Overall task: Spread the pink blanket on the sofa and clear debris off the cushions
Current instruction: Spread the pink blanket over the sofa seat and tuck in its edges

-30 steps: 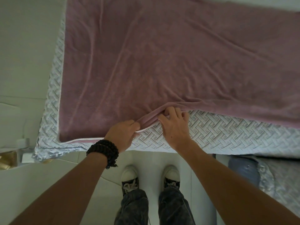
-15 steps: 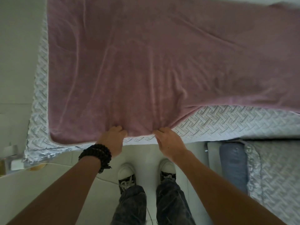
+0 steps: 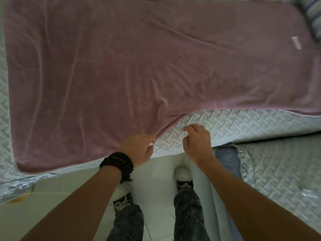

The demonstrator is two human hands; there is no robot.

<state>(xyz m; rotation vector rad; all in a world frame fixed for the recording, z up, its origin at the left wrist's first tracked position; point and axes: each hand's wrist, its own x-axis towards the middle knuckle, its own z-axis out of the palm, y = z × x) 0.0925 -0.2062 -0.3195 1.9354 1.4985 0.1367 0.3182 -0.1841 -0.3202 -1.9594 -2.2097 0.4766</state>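
Note:
The pink blanket (image 3: 139,70) lies spread over the sofa cushion, which has a pale quilted woven-pattern cover (image 3: 234,124). Its near edge runs diagonally, leaving the cover bare on the right. My left hand (image 3: 137,149), with a dark bead bracelet on the wrist, pinches the blanket's near hem at the cushion's front edge. My right hand (image 3: 198,141) hovers just to the right over the bare quilted cover, fingers curled and holding nothing. A small white label (image 3: 175,42) shows on the blanket at the far right.
A second quilted grey cushion (image 3: 281,174) lies lower right, with a blue-grey roll (image 3: 227,157) beside it. A striped pillow (image 3: 312,16) sits at the top right corner. My legs and shoes (image 3: 184,178) stand on the white floor close against the sofa front.
My right hand has let go of the blanket's hem and moved right onto the bare cover. The left hand still holds the hem. The view has shifted right.

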